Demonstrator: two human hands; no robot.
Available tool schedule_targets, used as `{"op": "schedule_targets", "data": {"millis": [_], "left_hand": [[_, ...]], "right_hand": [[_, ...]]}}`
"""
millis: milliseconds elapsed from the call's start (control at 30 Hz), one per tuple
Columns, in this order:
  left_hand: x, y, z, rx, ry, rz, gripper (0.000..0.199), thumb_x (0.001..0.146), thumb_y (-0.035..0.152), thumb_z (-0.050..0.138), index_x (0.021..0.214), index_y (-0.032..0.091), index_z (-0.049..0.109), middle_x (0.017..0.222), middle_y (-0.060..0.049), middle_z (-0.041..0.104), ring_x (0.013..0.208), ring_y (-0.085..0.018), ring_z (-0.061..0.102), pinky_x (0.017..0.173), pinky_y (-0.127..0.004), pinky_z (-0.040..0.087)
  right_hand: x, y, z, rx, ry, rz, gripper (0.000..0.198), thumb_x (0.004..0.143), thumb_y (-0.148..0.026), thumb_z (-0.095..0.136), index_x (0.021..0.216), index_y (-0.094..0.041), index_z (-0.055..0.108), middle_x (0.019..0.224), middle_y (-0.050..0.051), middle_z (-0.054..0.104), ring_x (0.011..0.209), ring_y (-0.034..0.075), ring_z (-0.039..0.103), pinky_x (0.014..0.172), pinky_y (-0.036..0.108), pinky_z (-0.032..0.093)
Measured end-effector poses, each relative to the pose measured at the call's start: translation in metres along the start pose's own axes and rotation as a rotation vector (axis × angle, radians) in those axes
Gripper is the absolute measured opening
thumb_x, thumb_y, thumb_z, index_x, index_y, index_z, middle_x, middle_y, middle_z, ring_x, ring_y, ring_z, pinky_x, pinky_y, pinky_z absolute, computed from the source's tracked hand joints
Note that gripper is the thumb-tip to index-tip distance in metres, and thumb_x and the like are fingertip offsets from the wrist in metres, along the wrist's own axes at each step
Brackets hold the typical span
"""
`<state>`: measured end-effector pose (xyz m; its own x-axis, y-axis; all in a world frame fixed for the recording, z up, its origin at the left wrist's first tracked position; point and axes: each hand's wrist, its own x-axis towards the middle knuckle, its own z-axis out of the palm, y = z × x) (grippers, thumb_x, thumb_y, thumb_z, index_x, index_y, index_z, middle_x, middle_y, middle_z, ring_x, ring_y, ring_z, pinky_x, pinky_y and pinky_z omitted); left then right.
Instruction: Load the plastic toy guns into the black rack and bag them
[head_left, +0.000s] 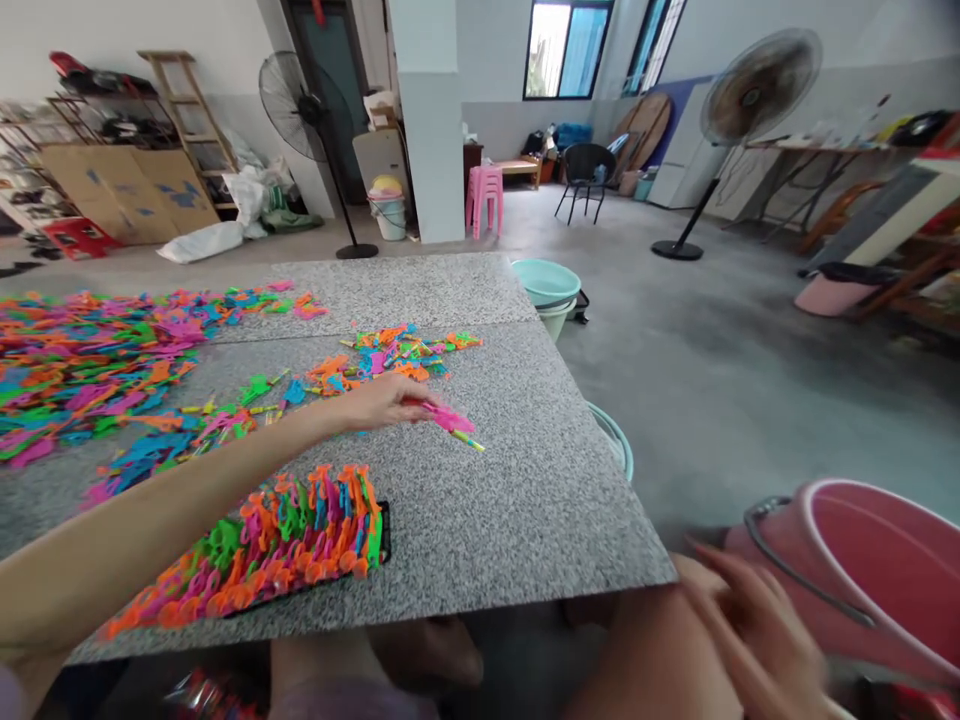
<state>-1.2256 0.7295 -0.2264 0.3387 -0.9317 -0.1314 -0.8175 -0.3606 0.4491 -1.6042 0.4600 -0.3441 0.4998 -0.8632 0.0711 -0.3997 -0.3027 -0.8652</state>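
My left hand [394, 401] reaches out over the speckled stone table [495, 520], its fingers closed on a pink plastic toy [451, 418]. From the toy's tip sticks out a yellow-green striped stick. Under my left forearm lies a black tray [385, 532], packed with rows of orange, pink, green and blue plastic toys [300, 535]. Just behind my left hand is a loose heap of similar toys [405, 350]. My right hand [772, 630], blurred, is by my knee below the table's right corner. Its fingers look stretched out, with nothing visible in them.
A large pile of colourful plastic toys [90, 370] covers the table's left side. A pink bucket [795, 560] stands at my right. A light green basin [546, 280] sits beyond the table's right edge. Two standing fans [300, 105] and pink stools [486, 195] are farther back.
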Motion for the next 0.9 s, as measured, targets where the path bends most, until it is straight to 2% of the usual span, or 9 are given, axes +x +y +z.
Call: {"op": "schedule_targets", "data": {"millis": [67, 133, 233, 333, 433, 567, 633, 700, 900], "left_hand": [[0.002, 0.031, 0.009, -0.040, -0.019, 0.085, 0.033, 0.096, 0.041, 0.051, 0.112, 0.025, 0.074, 0.101, -0.004, 0.077, 0.091, -0.019, 0.069, 0.082, -0.029, 0.050], [0.003, 0.056, 0.017, -0.050, -0.025, 0.153, 0.032, 0.097, 0.040, 0.050, 0.112, 0.026, 0.075, 0.104, -0.005, 0.076, 0.096, -0.020, 0.068, 0.087, -0.031, 0.049], [-0.008, 0.074, 0.022, 0.008, 0.006, 0.239, 0.038, 0.103, 0.041, 0.041, 0.115, 0.025, 0.074, 0.100, -0.007, 0.075, 0.093, -0.020, 0.069, 0.086, -0.031, 0.051], [-0.041, 0.069, 0.021, 0.108, 0.098, 0.178, 0.046, 0.104, 0.049, 0.038, 0.130, 0.021, 0.064, 0.121, -0.008, 0.071, 0.111, -0.023, 0.065, 0.098, -0.035, 0.050], [-0.092, 0.054, 0.032, 0.218, 0.185, -0.090, 0.064, 0.099, 0.061, 0.047, 0.147, 0.019, 0.047, 0.147, -0.010, 0.056, 0.133, -0.028, 0.052, 0.114, -0.043, 0.041], [-0.144, 0.044, 0.070, 0.298, 0.151, -0.264, 0.055, 0.101, 0.063, 0.036, 0.133, 0.027, 0.063, 0.160, -0.006, 0.040, 0.146, -0.037, 0.036, 0.119, -0.060, 0.028], [-0.154, 0.047, 0.087, 0.300, 0.175, -0.319, 0.049, 0.104, 0.056, 0.033, 0.130, 0.030, 0.066, 0.165, -0.003, 0.030, 0.150, -0.036, 0.030, 0.120, -0.062, 0.027], [-0.156, 0.053, 0.096, 0.272, 0.205, -0.339, 0.046, 0.105, 0.051, 0.034, 0.134, 0.031, 0.063, 0.167, -0.003, 0.026, 0.149, -0.034, 0.032, 0.120, -0.061, 0.030], [-0.156, 0.063, 0.092, 0.221, 0.183, -0.294, 0.043, 0.105, 0.046, 0.035, 0.132, 0.030, 0.065, 0.166, -0.005, 0.028, 0.148, -0.034, 0.036, 0.118, -0.062, 0.035]], "right_hand": [[0.007, -0.051, 0.038, -0.075, -0.197, -0.236, 0.056, 0.064, -0.065, 0.070, 0.113, -0.039, 0.072, 0.115, 0.014, 0.065, 0.069, 0.024, 0.058, 0.073, 0.046, 0.050], [0.014, -0.096, 0.085, -0.055, -0.434, -0.454, 0.050, 0.074, -0.051, 0.070, 0.118, -0.028, 0.073, 0.116, 0.012, 0.064, 0.075, 0.022, 0.061, 0.077, 0.041, 0.052], [0.015, -0.130, 0.141, -0.040, -0.667, -0.578, 0.020, 0.083, -0.029, 0.068, 0.099, -0.023, 0.078, 0.090, 0.005, 0.066, 0.072, 0.016, 0.060, 0.069, 0.030, 0.047], [0.007, -0.124, 0.169, -0.063, -0.748, -0.526, 0.009, 0.084, -0.019, 0.069, 0.087, -0.020, 0.077, 0.071, 0.000, 0.061, 0.063, 0.013, 0.054, 0.063, 0.025, 0.039], [-0.004, -0.106, 0.185, -0.139, -0.749, -0.459, 0.006, 0.083, -0.014, 0.068, 0.079, -0.017, 0.073, 0.072, 0.000, 0.060, 0.066, 0.013, 0.053, 0.064, 0.024, 0.037], [-0.017, -0.098, 0.212, -0.120, -0.836, -0.508, 0.019, 0.078, -0.002, 0.063, 0.090, -0.015, 0.070, 0.090, 0.005, 0.065, 0.078, 0.015, 0.058, 0.071, 0.024, 0.041], [-0.021, -0.101, 0.226, -0.059, -0.877, -0.541, 0.023, 0.080, -0.002, 0.062, 0.096, -0.016, 0.070, 0.092, 0.005, 0.066, 0.081, 0.016, 0.059, 0.074, 0.025, 0.043], [-0.022, -0.103, 0.236, -0.007, -0.885, -0.563, 0.018, 0.082, -0.006, 0.063, 0.094, -0.018, 0.070, 0.089, 0.004, 0.067, 0.080, 0.016, 0.060, 0.075, 0.025, 0.043], [-0.026, -0.103, 0.262, 0.214, -0.931, -0.503, 0.012, 0.081, -0.010, 0.067, 0.086, -0.019, 0.073, 0.081, 0.000, 0.070, 0.070, 0.012, 0.061, 0.069, 0.021, 0.044]]}}
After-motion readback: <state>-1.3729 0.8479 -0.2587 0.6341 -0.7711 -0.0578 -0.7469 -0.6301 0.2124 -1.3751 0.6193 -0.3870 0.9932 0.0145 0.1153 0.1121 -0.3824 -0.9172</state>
